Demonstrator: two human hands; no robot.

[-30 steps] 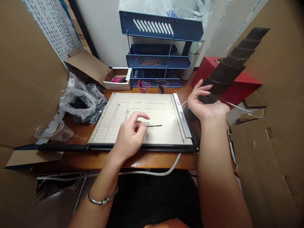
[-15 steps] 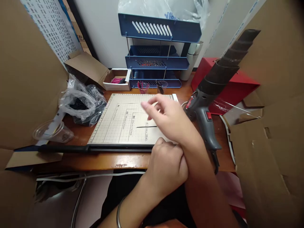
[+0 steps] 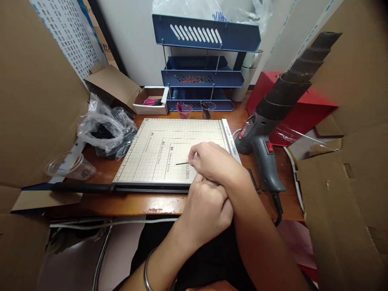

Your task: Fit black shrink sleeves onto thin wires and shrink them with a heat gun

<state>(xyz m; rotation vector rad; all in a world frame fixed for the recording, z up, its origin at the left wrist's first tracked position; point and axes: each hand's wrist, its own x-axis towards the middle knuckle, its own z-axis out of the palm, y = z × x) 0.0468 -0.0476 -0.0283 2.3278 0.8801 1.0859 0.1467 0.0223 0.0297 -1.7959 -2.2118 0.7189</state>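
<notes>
A thin black strip (image 3: 181, 163), perhaps a wire or tube, is at the gridded board of a paper cutter (image 3: 145, 155). My right hand (image 3: 209, 161) is above the board, its thumb and fingertips pinched on the strip's right end. Close below it, my left hand (image 3: 209, 206) is closed in a fist, against the right wrist. What the fist holds, if anything, is hidden. The cutter's black handle (image 3: 83, 188) lies lowered along the front edge, toward the left.
A heat gun (image 3: 266, 141) stands on the right before a red box (image 3: 297, 121). Behind the cutter are cups of pink pieces (image 3: 184, 110) and black pieces (image 3: 207, 110), an open carton (image 3: 150, 106) and blue trays (image 3: 200, 79). Left are a plastic bag (image 3: 106, 129) and clear cup (image 3: 71, 165).
My right hand has come down toward the board, and its parted fingers have closed on the end of the black strip. My left fist stays nearly in place. The view has shifted slightly.
</notes>
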